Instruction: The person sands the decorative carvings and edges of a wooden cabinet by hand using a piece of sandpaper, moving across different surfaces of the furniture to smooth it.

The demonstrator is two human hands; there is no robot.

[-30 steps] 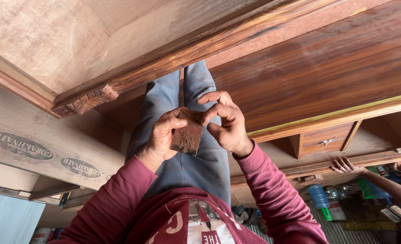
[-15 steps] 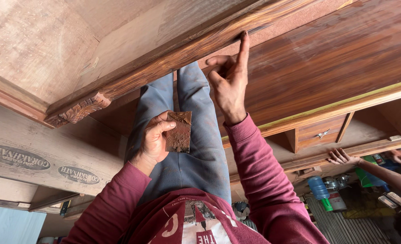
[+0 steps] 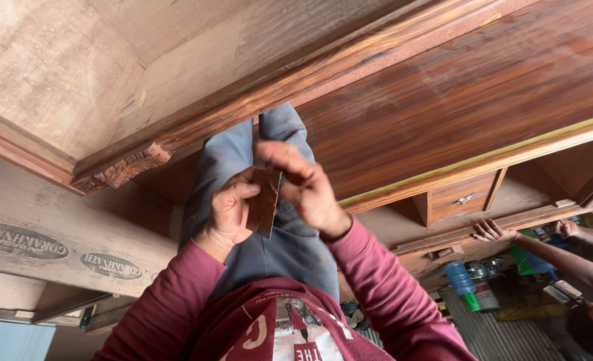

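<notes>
Brown sheet [image 3: 264,208] half behind fingers [image 3: 290,167]

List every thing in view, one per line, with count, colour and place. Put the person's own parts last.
sandpaper piece: one, brown, held between both hands at the middle of the view
wooden cabinet: one, reddish brown, polished, fills the upper right
carved trim: one, brown, at the cabinet corner on the left
small drawer: one, brown with a metal handle, right of centre
plywood board: one, pale, printed, on the left
water bottle: one, blue, lower right
co-worker's hand: one, resting on the cabinet edge at right
jeans: blue, centre
sleeves: two, maroon, bottom
left hand: holds the sandpaper piece
right hand: pinches its upper edge
</notes>
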